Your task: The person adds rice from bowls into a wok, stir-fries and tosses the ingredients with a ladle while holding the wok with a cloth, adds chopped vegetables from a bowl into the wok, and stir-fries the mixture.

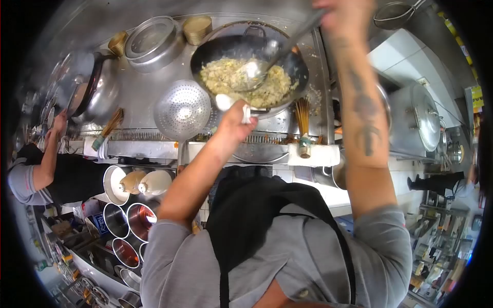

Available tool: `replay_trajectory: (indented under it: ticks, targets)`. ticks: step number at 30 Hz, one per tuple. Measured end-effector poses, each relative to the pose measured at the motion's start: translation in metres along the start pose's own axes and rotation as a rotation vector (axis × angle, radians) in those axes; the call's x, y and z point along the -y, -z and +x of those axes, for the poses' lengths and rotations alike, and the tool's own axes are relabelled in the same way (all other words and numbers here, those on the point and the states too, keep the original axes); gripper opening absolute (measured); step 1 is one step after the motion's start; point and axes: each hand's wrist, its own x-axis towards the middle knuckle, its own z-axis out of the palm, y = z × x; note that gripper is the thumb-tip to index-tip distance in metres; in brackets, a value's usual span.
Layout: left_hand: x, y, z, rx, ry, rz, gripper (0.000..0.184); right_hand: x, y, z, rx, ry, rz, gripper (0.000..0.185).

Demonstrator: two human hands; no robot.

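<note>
A black wok [203, 54] sits on the stove, filled with fried rice [223, 72] flecked with green and yellow. My left hand [239, 122] is closed on the wok's near edge through a folded white cloth [224, 102]. High at the right, my right hand [341, 18], a little blurred, grips the upper handle of a long ladle [252, 74]. The ladle's bowl rests in the rice, near the middle of the wok. Whatever part of the wok's rim lies under the cloth is hidden.
A perforated strainer [182, 108] lies left of the wok, and a bamboo brush [303, 120] stands right of my left hand. Metal bowls [151, 41] sit behind. A co-worker [46, 164] handles another wok at far left. Sauce pots [126, 251] stand lower left; a large lidded pot [418, 118] is at right.
</note>
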Motion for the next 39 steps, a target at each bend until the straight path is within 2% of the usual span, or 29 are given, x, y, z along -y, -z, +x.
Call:
replay_trajectory:
  ticks: [1,2,3,4,5,6,7,8,10,12,13,15,16,17,19,21,22,23,26,27,28,29,30,31,34,36,37,38,39]
  targets:
    - [0.023,0.035,0.025,0.07,-0.318,0.288,0.022,-0.039,-0.002,-0.017,-0.012,0.12,-0.447,0.015]
    - [0.055,0.076,0.049,0.149,-0.639,0.574,0.022,-0.068,0.004,-0.024,0.083,0.082,-0.32,0.016]
    - [0.073,0.105,0.048,0.209,-0.796,0.783,0.023,-0.07,0.005,-0.018,0.216,0.144,-0.223,0.017]
    - [0.092,0.133,0.045,0.249,-0.973,0.969,0.025,-0.054,-0.007,-0.023,0.222,0.102,-0.211,0.016]
    - [0.093,0.134,0.027,0.253,-0.75,0.787,0.025,-0.027,-0.024,-0.029,0.23,0.072,-0.193,0.016]
    - [0.094,0.134,0.009,0.219,-0.546,0.585,0.025,0.001,-0.033,-0.035,0.298,0.147,-0.191,0.015]
    - [0.09,0.11,-0.027,0.146,-0.086,0.083,0.023,0.022,-0.036,-0.05,0.356,0.196,-0.195,0.014]
    - [0.08,0.085,-0.033,0.011,-0.125,0.138,0.02,0.032,-0.033,-0.06,0.355,0.267,-0.312,0.013]
    - [0.047,0.065,-0.008,0.145,-0.248,0.236,0.015,-0.003,-0.022,-0.072,0.331,0.288,-0.464,0.013]
    - [0.022,0.064,0.031,0.246,-0.471,0.462,0.015,-0.077,0.003,-0.079,0.418,0.228,-0.307,0.014]
    - [0.027,0.062,0.034,0.12,-0.198,0.239,0.015,-0.074,0.002,-0.077,0.371,0.226,-0.343,0.015]
    - [0.078,0.093,0.03,-0.028,-0.148,0.129,0.013,-0.053,-0.009,-0.059,0.295,0.243,-0.404,0.016]
    - [0.089,0.104,0.005,0.053,-0.156,0.128,0.011,-0.023,-0.018,-0.062,0.305,0.172,-0.383,0.018]
    - [0.091,0.102,-0.018,0.104,-0.174,0.129,0.01,0.002,-0.021,-0.067,0.309,0.269,-0.33,0.022]
    - [0.067,0.073,-0.033,0.104,-0.168,0.089,0.011,0.024,-0.013,-0.085,0.348,0.219,-0.251,0.012]
    - [0.027,0.046,-0.016,0.27,-0.288,0.21,0.013,-0.015,-0.002,-0.093,0.229,0.288,-0.366,0.013]
    - [0.026,0.053,0.013,0.248,-0.305,0.197,0.013,-0.051,0.007,-0.094,0.278,0.184,-0.325,0.015]
    - [0.035,0.066,0.039,0.23,-0.32,0.184,0.013,-0.085,0.015,-0.085,0.286,0.291,-0.378,0.014]
    - [0.079,0.115,0.008,0.081,-0.08,0.215,0.013,-0.051,-0.003,-0.055,0.328,0.264,-0.355,0.019]
    - [0.089,0.129,-0.004,0.231,-0.112,0.107,0.017,-0.016,-0.016,-0.052,0.331,0.246,-0.356,0.022]
    - [0.082,0.105,-0.023,0.159,-0.138,0.123,0.017,0.02,-0.036,-0.067,0.157,0.197,-0.255,0.018]
    - [0.076,0.081,-0.042,0.079,-0.155,0.135,0.017,0.013,-0.017,-0.052,0.282,0.162,-0.045,0.027]
    - [0.064,0.072,-0.032,0.199,-0.507,0.427,0.017,0.02,-0.018,-0.065,0.3,0.206,-0.092,0.026]
    - [0.043,0.063,-0.014,0.291,-0.533,0.462,0.017,0.027,-0.019,-0.08,0.317,0.251,-0.138,0.024]
    - [0.049,0.09,0.04,0.291,-0.477,0.502,0.016,-0.086,0.02,-0.083,0.267,0.334,-0.382,0.015]
    - [0.085,0.146,0.039,0.288,-0.195,0.31,0.016,-0.066,0.006,-0.067,0.264,0.229,-0.215,0.013]
    - [0.089,0.171,0.033,0.425,-0.038,0.151,0.016,-0.04,-0.006,-0.06,0.273,0.157,-0.116,0.012]
    - [0.079,0.15,0.027,0.399,-0.271,0.322,0.013,-0.021,-0.012,-0.054,0.28,0.193,-0.2,0.007]
    - [0.079,0.125,0.0,0.346,-0.49,0.473,0.015,0.01,-0.031,-0.062,0.151,0.144,-0.147,0.018]
